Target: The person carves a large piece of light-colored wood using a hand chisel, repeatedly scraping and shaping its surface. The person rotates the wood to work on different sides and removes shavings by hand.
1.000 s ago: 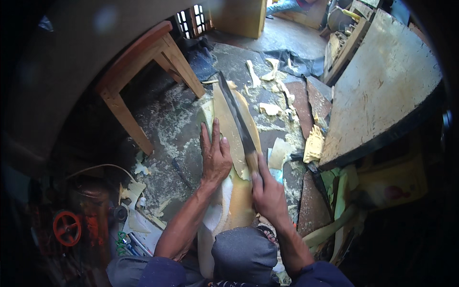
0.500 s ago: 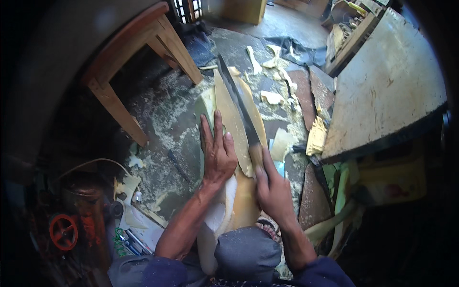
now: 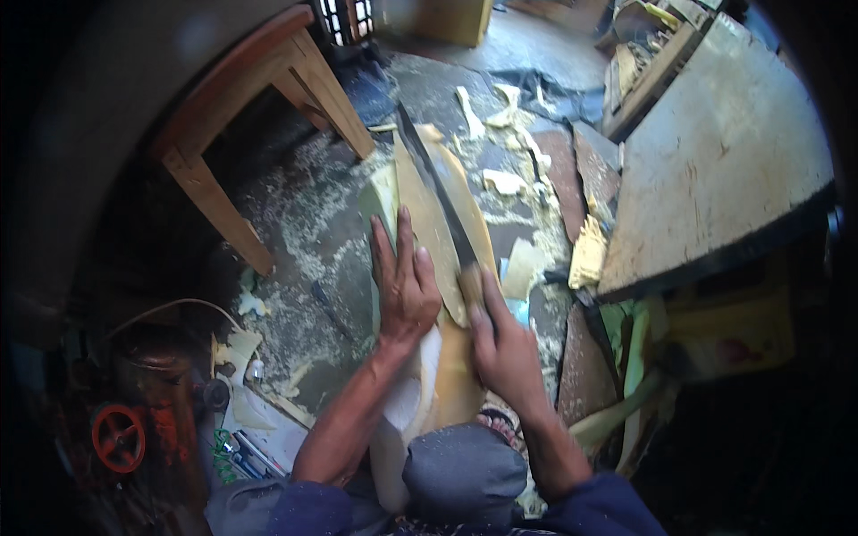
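My right hand (image 3: pixel 508 353) is wrapped round the wooden handle of a long knife (image 3: pixel 433 179), its dark, narrow blade pointing away from me. The blade lies over a tan, leaf-shaped flat piece (image 3: pixel 440 250), which rests on a larger yellowish foam slab (image 3: pixel 458 371). With fingers stretched forward, my left hand (image 3: pixel 408 299) presses flat on the slab's left side, beside the tan piece. A pale green foam edge (image 3: pixel 384 192) shows past the left fingertips. The slab's near end lies by my knee; whether the blade touches the foam cannot be made out.
A wooden stool (image 3: pixel 210 192) stands at the far left. Foam scraps (image 3: pixel 505 182) and crumbs litter the dark floor. To the right are a worn board (image 3: pixel 724 170) and brown sheet pieces (image 3: pixel 585 362). A red handwheel (image 3: pixel 119 438) and several pens (image 3: pixel 255 454) are at the lower left.
The knife and my right hand have shifted slightly left, the blade now lying a little further over the tan piece. My left hand stays in place on the foam.
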{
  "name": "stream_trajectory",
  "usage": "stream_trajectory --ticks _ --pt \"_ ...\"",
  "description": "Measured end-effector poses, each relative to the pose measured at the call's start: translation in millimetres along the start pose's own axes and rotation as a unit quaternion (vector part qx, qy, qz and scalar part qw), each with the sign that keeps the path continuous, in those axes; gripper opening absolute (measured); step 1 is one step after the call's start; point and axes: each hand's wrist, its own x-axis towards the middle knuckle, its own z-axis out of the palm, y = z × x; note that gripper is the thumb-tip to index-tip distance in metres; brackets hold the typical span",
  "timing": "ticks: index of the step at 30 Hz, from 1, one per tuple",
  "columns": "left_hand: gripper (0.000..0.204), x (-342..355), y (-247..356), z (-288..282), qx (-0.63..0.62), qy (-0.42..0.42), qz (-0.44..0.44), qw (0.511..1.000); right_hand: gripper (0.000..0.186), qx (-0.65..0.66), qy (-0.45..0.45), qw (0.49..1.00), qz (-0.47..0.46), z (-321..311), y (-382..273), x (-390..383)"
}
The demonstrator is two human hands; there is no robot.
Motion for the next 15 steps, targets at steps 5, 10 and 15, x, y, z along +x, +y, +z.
stream_trajectory --ticks 5,10,15 --pt "0.062 -10.2 -5.6 2.0 -0.03 0.058 0.043 0.997 0.059 0.025 0.016 1.0 0.003 2.3 5.5 -7.0" --pt "0.064 -10.3 -6.8 5.6 -0.036 0.052 -0.007 0.998 0.061 -0.008 -0.01 1.0 0.008 5.5 10.5 -13.8" --pt "0.064 -7.2 -8.1 6.6 -0.045 0.054 0.004 0.998 0.064 0.033 -0.004 0.999 0.028 6.3 12.5 -19.0"
